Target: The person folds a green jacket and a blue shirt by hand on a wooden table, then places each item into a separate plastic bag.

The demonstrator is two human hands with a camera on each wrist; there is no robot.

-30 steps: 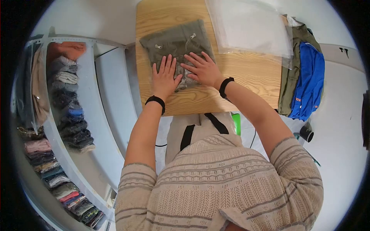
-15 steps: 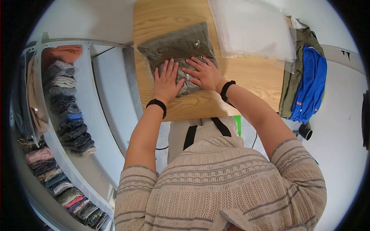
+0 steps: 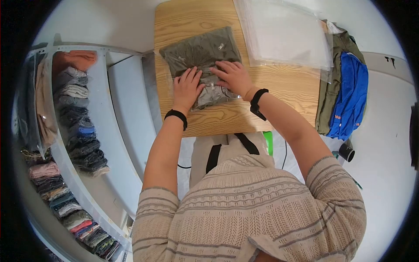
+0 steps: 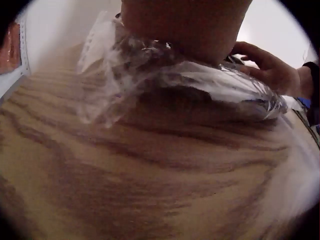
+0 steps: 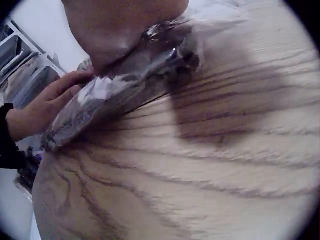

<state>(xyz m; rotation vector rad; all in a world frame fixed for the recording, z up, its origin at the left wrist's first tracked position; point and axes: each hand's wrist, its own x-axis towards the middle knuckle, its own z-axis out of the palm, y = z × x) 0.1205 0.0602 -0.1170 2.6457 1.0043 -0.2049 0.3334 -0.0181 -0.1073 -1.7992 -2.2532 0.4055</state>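
Observation:
A folded grey-green garment in a clear plastic bag (image 3: pixel 196 48) lies on the wooden table (image 3: pixel 279 91). On its lower left part rests my left hand (image 3: pixel 187 89), fingers spread and nearly straight. My right hand (image 3: pixel 235 79) lies on the right part, its fingers slightly bent over the plastic. Crinkled film of the bag (image 4: pixel 225 82) shows beneath the left hand in the left wrist view, with the right hand (image 4: pixel 272 72) beyond. The right wrist view shows the bag's edge (image 5: pixel 95 97) and the left hand (image 5: pixel 45 107) across it.
A stack of clear bags (image 3: pixel 288 35) lies at the table's back right. Blue clothing (image 3: pixel 351 94) and olive clothing (image 3: pixel 327 96) hang beside the right edge. Shelves at the left hold bagged folded clothes (image 3: pixel 80 109). A dark cylindrical object (image 3: pixel 347 152) is at lower right.
Both hands have stayed on the bag. The right hand's fingers have bent more and the hand has shifted slightly, while the bagged garment has moved a little under them.

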